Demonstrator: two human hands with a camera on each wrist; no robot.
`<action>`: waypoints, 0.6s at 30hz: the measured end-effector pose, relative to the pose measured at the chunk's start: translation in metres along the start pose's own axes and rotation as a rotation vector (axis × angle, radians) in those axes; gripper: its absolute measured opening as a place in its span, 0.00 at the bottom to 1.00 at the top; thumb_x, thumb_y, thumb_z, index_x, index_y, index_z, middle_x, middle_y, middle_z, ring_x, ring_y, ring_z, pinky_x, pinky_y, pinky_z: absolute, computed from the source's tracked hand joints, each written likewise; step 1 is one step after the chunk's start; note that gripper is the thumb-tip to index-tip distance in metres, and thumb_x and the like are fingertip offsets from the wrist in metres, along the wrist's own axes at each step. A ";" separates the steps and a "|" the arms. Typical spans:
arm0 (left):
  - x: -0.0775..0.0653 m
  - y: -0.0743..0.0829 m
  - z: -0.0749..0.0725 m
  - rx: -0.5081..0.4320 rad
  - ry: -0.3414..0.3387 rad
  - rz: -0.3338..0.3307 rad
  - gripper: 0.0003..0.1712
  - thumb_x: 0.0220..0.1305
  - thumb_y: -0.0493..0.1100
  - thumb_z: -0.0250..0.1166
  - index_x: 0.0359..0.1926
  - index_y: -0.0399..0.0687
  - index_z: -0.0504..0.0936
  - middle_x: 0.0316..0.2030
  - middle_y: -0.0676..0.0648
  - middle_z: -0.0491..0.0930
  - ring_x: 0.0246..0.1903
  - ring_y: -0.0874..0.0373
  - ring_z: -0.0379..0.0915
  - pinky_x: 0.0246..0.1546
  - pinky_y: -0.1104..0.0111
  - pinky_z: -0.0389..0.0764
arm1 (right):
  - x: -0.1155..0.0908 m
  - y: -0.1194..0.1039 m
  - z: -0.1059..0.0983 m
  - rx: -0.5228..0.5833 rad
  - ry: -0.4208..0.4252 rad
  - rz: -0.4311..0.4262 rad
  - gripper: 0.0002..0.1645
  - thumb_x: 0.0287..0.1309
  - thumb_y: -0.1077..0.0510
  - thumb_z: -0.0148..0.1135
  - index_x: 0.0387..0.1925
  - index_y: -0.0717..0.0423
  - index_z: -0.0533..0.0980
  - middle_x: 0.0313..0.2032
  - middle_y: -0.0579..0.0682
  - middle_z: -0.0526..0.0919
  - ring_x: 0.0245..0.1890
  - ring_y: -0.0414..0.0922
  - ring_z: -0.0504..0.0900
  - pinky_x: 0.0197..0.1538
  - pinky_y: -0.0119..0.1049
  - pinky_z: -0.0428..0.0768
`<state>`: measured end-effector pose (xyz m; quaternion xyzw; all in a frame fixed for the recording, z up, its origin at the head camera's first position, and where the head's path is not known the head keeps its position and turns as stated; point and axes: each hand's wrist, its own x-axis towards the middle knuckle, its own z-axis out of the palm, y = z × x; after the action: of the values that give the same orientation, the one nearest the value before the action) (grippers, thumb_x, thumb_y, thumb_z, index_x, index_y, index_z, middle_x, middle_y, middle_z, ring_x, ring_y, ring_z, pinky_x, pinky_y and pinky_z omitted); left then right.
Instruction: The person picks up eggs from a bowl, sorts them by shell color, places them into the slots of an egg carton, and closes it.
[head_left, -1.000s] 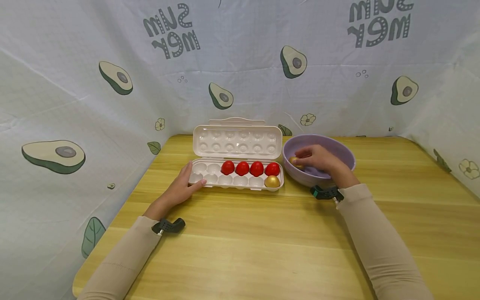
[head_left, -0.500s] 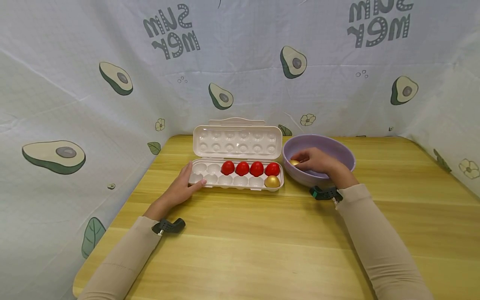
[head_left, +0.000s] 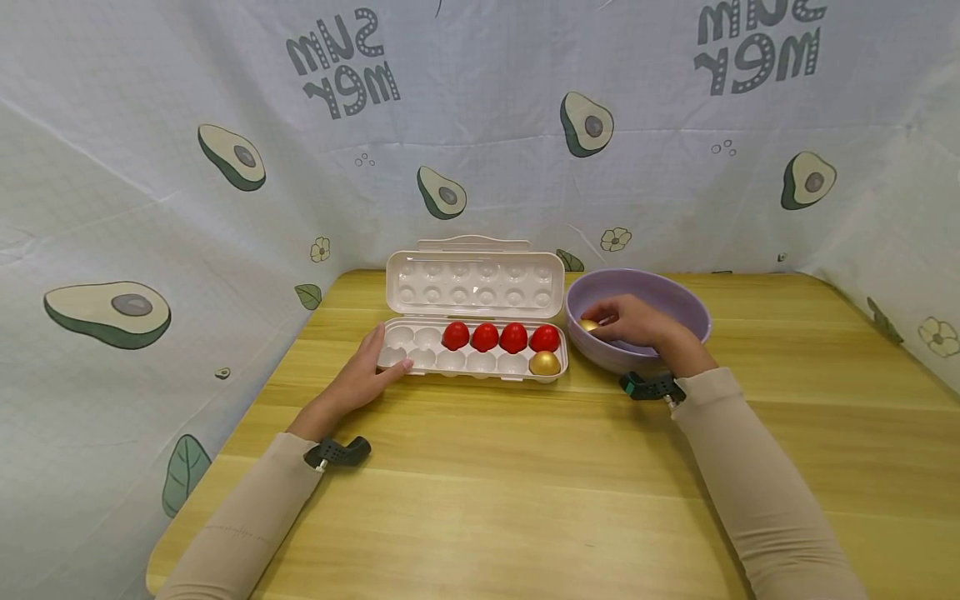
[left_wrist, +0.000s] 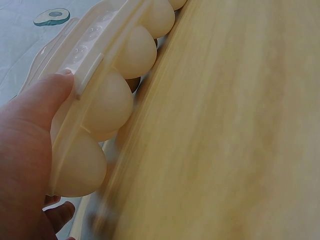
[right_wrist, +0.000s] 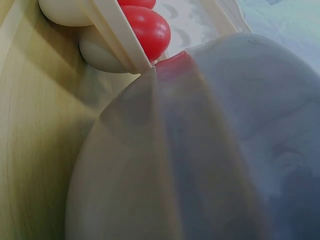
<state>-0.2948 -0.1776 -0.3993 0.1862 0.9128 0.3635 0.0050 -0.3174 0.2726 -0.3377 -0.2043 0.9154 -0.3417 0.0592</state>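
Head view: the right hand (head_left: 637,322) pinches a gold egg (head_left: 589,325) at its fingertips, inside the purple bowl (head_left: 602,356), where too light a hold could drop it, while the left hand (head_left: 362,375) grips the nearest end of the egg carton (head_left: 481,362).

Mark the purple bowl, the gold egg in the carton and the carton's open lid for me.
Purple bowl (head_left: 654,288): head view, bare inner far wall.
Gold egg (head_left: 544,363): head view, middle of its exposed top.
Open lid (head_left: 474,285): head view, middle of its inner face.
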 end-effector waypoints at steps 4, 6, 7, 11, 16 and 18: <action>0.000 0.000 0.000 0.008 0.006 0.006 0.55 0.56 0.69 0.51 0.70 0.47 0.32 0.69 0.44 0.36 0.67 0.54 0.32 0.64 0.55 0.43 | 0.000 0.000 0.000 0.002 0.005 -0.002 0.18 0.51 0.59 0.64 0.45 0.62 0.77 0.43 0.57 0.80 0.46 0.54 0.77 0.50 0.46 0.73; 0.000 0.000 0.000 0.016 0.008 0.009 0.55 0.56 0.69 0.51 0.70 0.47 0.32 0.69 0.44 0.36 0.67 0.53 0.33 0.64 0.55 0.44 | 0.000 -0.001 -0.001 -0.007 0.011 -0.002 0.19 0.51 0.58 0.64 0.46 0.61 0.77 0.43 0.57 0.80 0.46 0.54 0.77 0.50 0.46 0.73; 0.000 0.000 0.000 0.017 0.009 0.009 0.55 0.56 0.69 0.51 0.70 0.47 0.32 0.69 0.44 0.36 0.67 0.53 0.33 0.64 0.55 0.44 | 0.000 -0.002 -0.001 -0.010 0.015 -0.002 0.19 0.51 0.57 0.64 0.46 0.61 0.77 0.43 0.57 0.80 0.46 0.53 0.77 0.50 0.46 0.73; 0.000 0.001 0.000 0.017 0.008 0.004 0.55 0.56 0.69 0.51 0.70 0.48 0.32 0.69 0.45 0.36 0.67 0.53 0.33 0.64 0.54 0.44 | -0.002 -0.006 -0.002 -0.017 0.034 -0.008 0.21 0.51 0.56 0.64 0.47 0.61 0.76 0.44 0.57 0.80 0.46 0.53 0.77 0.50 0.46 0.72; 0.000 0.001 0.000 0.004 0.004 -0.006 0.55 0.56 0.69 0.51 0.70 0.49 0.32 0.69 0.45 0.36 0.67 0.54 0.33 0.64 0.54 0.44 | -0.003 -0.007 -0.002 -0.003 0.052 -0.002 0.24 0.51 0.55 0.64 0.49 0.63 0.74 0.45 0.60 0.78 0.46 0.54 0.76 0.50 0.47 0.72; -0.001 0.001 0.000 0.005 0.006 -0.003 0.55 0.56 0.69 0.51 0.70 0.49 0.32 0.69 0.44 0.36 0.67 0.53 0.33 0.64 0.54 0.44 | -0.003 -0.008 -0.002 -0.002 0.057 0.008 0.26 0.51 0.55 0.65 0.51 0.63 0.73 0.46 0.60 0.78 0.47 0.54 0.76 0.50 0.47 0.72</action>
<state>-0.2937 -0.1771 -0.3985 0.1836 0.9140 0.3618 0.0025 -0.3126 0.2699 -0.3310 -0.1911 0.9178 -0.3464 0.0343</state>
